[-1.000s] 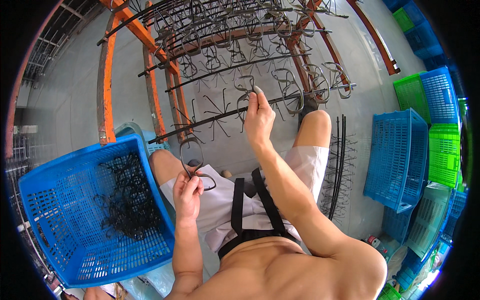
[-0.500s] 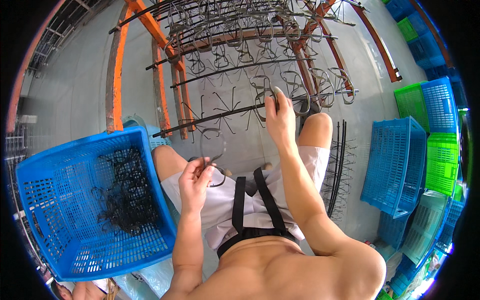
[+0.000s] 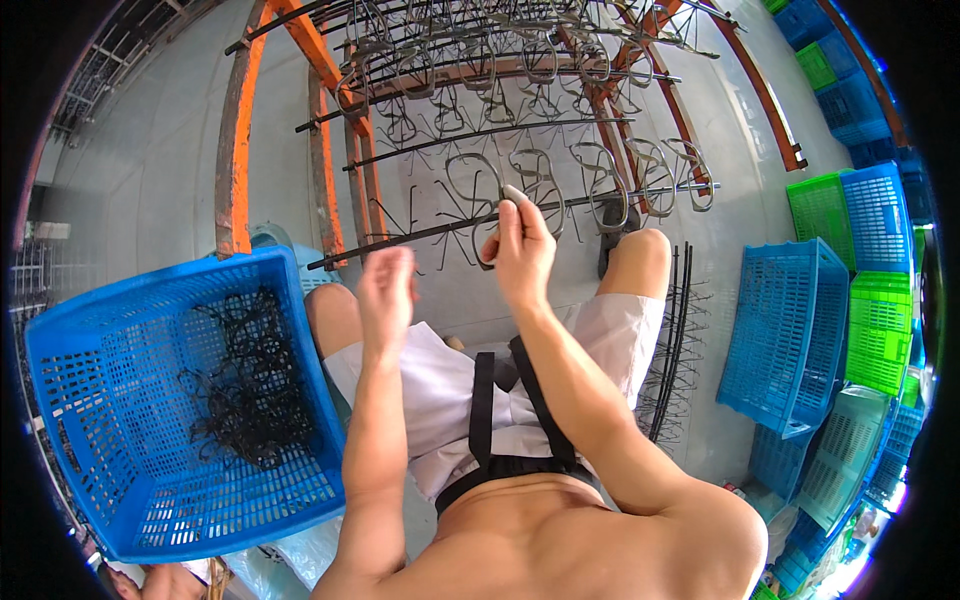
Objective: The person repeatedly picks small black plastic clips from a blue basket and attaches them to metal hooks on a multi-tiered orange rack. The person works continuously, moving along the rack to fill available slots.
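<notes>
My right hand (image 3: 522,250) pinches a thin grey figure-eight-shaped frame (image 3: 449,174) at a black rod (image 3: 425,236) with wire hooks. The frame's upper loop stands above the rod; my fingers partly hide its lower part. Several similar frames (image 3: 624,180) hang in a row along the rod to the right, while bare hooks show toward its left end. Smeared by motion, my left hand (image 3: 387,297) is raised above my left thigh, near the rod's left end. No frame shows in it, and its finger position is unclear.
An orange rack (image 3: 237,150) carries more rods of frames ahead. At my left, a blue basket (image 3: 185,270) contains tangled black pieces (image 3: 255,410). Spare hooked rods (image 3: 676,340) lie by my right leg, with blue crates (image 3: 780,335) and green crates (image 3: 880,330) beyond.
The frame that was in my left hand is now in my right hand at the rod. My right hand has moved left and nearer; my left hand has risen, without the frame.
</notes>
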A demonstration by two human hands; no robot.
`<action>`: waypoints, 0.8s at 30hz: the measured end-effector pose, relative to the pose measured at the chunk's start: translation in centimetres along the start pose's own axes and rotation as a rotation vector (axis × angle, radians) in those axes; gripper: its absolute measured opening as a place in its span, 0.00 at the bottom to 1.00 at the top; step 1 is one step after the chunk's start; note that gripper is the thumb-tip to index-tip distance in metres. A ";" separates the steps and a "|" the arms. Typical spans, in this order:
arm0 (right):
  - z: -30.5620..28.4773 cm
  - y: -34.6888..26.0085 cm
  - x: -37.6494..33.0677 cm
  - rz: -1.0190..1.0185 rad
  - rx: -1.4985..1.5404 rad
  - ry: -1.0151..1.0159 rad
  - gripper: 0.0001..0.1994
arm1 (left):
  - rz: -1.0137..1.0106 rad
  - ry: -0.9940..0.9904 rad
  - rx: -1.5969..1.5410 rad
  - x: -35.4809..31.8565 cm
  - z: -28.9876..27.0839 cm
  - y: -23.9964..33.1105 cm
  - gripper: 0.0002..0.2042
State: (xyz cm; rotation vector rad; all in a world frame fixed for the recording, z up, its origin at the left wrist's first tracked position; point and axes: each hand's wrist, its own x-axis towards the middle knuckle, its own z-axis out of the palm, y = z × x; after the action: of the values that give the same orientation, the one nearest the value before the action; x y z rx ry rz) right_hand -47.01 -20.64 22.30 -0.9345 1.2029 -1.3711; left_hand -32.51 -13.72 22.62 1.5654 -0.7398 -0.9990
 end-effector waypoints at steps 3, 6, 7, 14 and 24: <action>2.2 1.4 0.3 0.058 -0.104 0.115 0.13 | -0.156 -0.164 0.002 0.2 2.8 0.0 0.14; 3.5 1.8 0.8 0.053 -0.213 0.245 0.14 | -0.186 -0.091 -0.134 0.8 5.4 -0.5 0.17; 3.6 2.0 1.1 0.043 -0.257 0.300 0.14 | -0.181 -0.073 -0.239 0.9 6.0 -0.4 0.17; 3.9 1.1 1.6 0.152 -0.129 0.211 0.12 | -0.134 -0.035 -0.454 1.8 6.8 -1.5 0.17; 3.3 1.9 1.2 0.151 -0.176 0.115 0.13 | -0.115 0.009 -0.491 1.9 6.9 -2.0 0.16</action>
State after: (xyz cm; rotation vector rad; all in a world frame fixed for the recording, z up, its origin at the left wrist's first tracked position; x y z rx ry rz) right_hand -43.63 -22.30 20.94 -0.8761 1.4706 -1.2262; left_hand -37.86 -18.05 19.83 1.1899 -0.3601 -1.1551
